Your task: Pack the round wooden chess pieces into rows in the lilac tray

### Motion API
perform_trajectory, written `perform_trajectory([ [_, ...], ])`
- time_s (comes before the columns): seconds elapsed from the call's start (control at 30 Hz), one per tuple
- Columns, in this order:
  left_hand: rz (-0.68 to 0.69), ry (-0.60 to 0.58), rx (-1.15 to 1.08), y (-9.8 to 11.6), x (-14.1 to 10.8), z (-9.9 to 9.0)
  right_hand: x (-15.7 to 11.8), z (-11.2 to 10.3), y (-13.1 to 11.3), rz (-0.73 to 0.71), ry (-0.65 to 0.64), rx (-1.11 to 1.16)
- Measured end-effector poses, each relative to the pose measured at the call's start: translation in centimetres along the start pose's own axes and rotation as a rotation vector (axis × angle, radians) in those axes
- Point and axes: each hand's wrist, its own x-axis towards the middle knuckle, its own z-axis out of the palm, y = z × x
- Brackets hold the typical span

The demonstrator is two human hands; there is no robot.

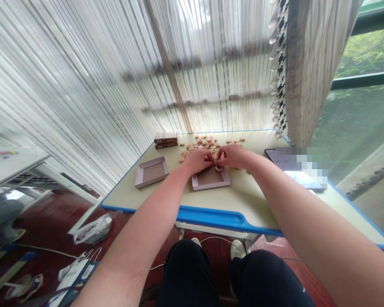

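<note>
Over the far edge of an open cardboard box tray (pixel 211 185), my left hand (pixel 197 160) and my right hand (pixel 233 156) come close together. Both have their fingertips pinched on small round wooden game pieces, which look like Chinese chess pieces; the fingers partly hide them. One wooden piece (pixel 219 168) shows inside the tray, just under my fingertips. Behind my hands a loose heap of such pieces (pixel 205 143) spreads over the table, some with marks on their faces.
A second shallow cardboard tray (pixel 152 171) lies on the left of the table (pixel 246 200). Two stacked small boxes (pixel 165 140) stand at the back left. A tablet-like device (pixel 283 161) lies on the right. A blue rim (pixel 211 216) edges the table; curtains hang behind.
</note>
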Motion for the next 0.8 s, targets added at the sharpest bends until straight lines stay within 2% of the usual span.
perform_trajectory([
  [0.27, -0.002, 0.0, -0.012, 0.1, 0.1, -0.7, -0.1, -0.2, 0.2, 0.008, -0.016, 0.016],
  [0.5, -0.194, 0.226, 0.022, -0.9, 0.2, -1.0, 0.0, -0.3, 0.1, -0.019, -0.017, 0.005],
  [0.67, -0.241, 0.265, 0.036, -1.4, 0.1, -1.0, -0.1, -0.2, -0.1, -0.002, -0.009, 0.015],
  [0.8, -0.339, 0.297, 0.077, -2.0, 0.0, -1.2, -0.2, -0.5, 0.0, 0.011, 0.0, 0.034],
])
